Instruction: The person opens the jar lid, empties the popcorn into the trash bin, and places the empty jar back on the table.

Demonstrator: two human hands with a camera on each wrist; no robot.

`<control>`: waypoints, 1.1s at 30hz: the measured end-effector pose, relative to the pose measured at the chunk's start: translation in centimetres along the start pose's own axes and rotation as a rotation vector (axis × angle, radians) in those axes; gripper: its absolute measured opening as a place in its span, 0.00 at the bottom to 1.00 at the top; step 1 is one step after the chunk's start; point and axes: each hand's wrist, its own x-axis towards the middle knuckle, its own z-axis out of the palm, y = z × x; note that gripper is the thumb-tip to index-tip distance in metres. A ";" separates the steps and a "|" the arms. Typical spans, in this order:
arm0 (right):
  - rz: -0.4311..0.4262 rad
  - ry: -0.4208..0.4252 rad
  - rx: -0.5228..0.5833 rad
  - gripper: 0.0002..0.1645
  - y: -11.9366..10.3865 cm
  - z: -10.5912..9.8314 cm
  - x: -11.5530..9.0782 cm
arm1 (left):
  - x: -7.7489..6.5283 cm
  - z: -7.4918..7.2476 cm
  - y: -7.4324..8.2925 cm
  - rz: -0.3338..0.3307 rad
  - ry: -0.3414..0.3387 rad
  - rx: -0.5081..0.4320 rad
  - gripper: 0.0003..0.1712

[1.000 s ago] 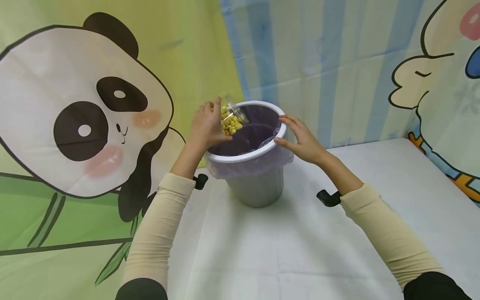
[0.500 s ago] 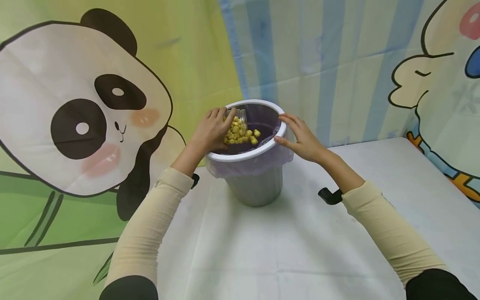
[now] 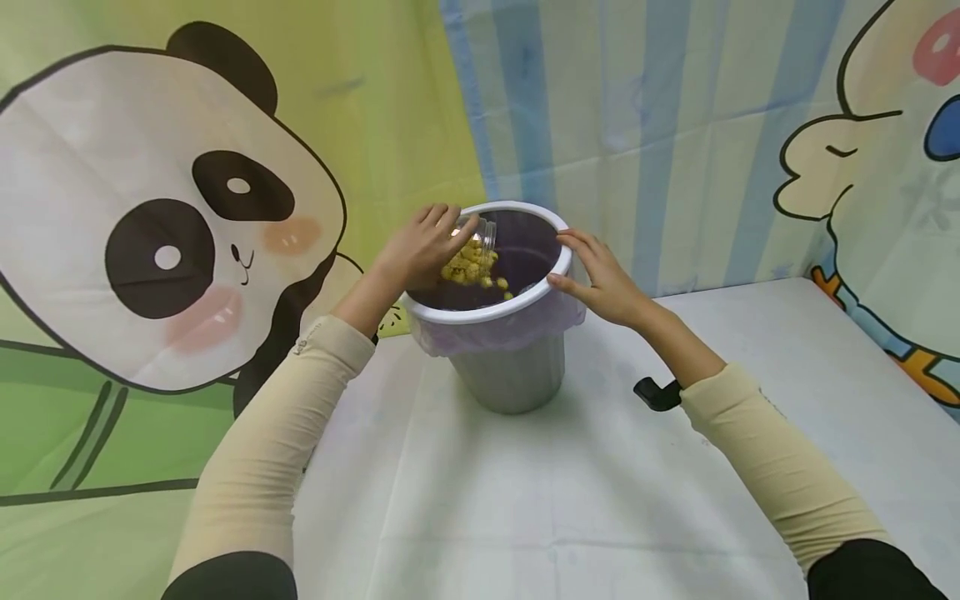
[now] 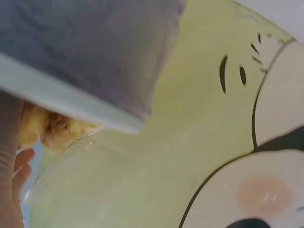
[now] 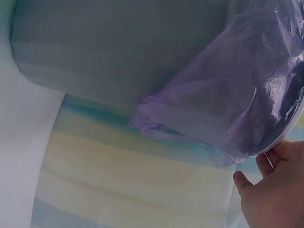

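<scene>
A clear jar (image 3: 489,233) of yellow popcorn (image 3: 468,265) lies tipped over inside the top of a grey trash can (image 3: 513,375), its mouth facing right. My left hand (image 3: 420,250) grips the jar from the left, fingers over its top. Some pieces are spilling from the mouth. In the left wrist view the popcorn (image 4: 59,130) shows partly behind the can's white rim (image 4: 71,99). My right hand (image 3: 606,283) rests fingertips and thumb, spread apart, against the right side of the rim. A purple bag (image 5: 204,99) lines the can and folds over its outside.
The can stands on a white-covered table (image 3: 480,500). Behind it hang cloth backdrops with a panda (image 3: 67,158) on the left and blue stripes (image 3: 660,150) at the back. Black wrist mounts (image 3: 657,395) stick out near the sleeves.
My left hand has lowered the jar from above the rim into the can's opening and tipped it, and popcorn has begun falling out. My right hand has stayed at the rim.
</scene>
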 end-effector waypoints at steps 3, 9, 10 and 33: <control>0.000 0.000 0.004 0.47 0.1 0.1 -0.1 | -0.1 -0.5 -0.4 0.041 -0.005 0.043 0.55; 0.009 0.005 0.014 0.46 0.3 0.2 -0.2 | -0.3 -1.5 -1.2 0.103 0.013 0.099 0.49; 0.010 0.005 0.016 0.46 0.4 0.3 -0.2 | -0.3 -1.7 -1.3 0.112 0.012 0.113 0.50; 0.003 0.028 0.039 0.47 0.5 0.5 -0.2 | 1.3 -5.5 -2.7 0.284 0.014 0.505 0.49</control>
